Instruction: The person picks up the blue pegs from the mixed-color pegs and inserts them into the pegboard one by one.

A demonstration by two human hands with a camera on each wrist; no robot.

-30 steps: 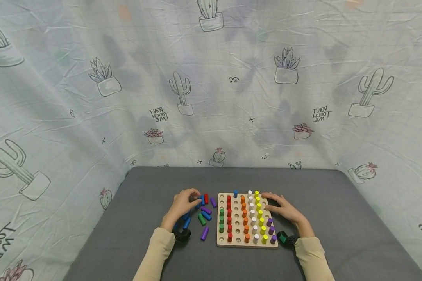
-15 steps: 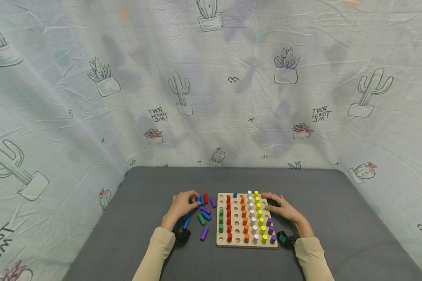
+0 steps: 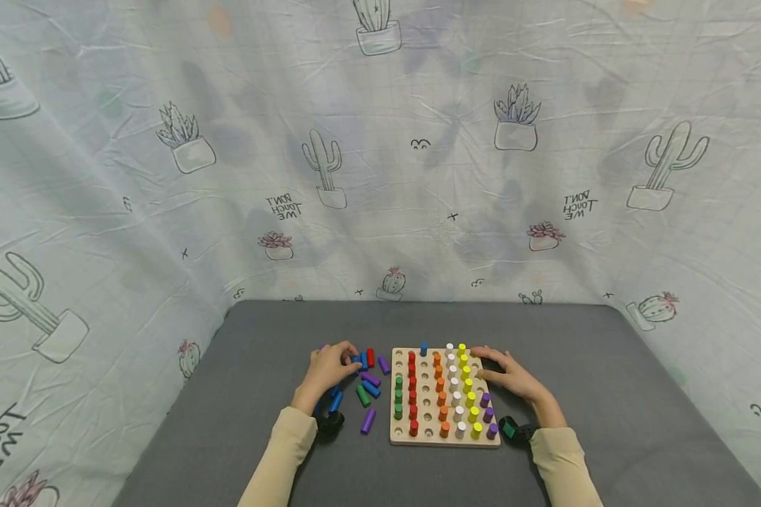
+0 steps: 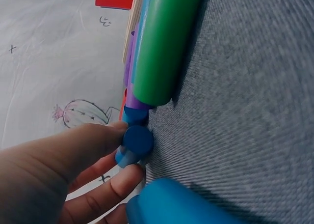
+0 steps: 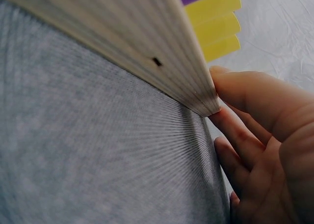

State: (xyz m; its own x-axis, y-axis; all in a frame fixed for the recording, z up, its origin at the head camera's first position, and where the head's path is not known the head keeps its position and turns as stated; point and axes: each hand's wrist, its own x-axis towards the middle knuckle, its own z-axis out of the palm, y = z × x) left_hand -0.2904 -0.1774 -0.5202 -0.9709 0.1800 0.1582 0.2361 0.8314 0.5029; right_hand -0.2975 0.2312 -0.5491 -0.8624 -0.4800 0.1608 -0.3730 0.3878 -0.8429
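Note:
In the head view, my left hand [image 3: 331, 367] is among loose pegs left of a wooden pegboard [image 3: 399, 438]. The left wrist view shows its thumb and fingers pinching a blue peg [image 4: 138, 140] close to the grey cloth. Beside it lie a green peg [image 4: 169, 42] and another blue peg [image 4: 171, 204]. My right hand [image 3: 512, 377] rests against the board's far right corner, its thumb and fingers touching the edge [image 5: 208, 94] in the right wrist view. Colored pegs stand in the board in columns, with one blue peg [image 3: 423, 348] at the back of its column.
Loose on the cloth are a red peg [image 3: 370, 358], a purple peg [image 3: 368, 420] and several others. The grey tabletop [image 3: 545, 331] reaches back to a patterned curtain [image 3: 456, 176]. A dark device [image 3: 330, 424] is strapped at the left wrist and another [image 3: 518, 431] at the right.
My left hand shifts only slightly among the loose pegs. My right hand stays at the board's corner, and the pegs in the board look the same.

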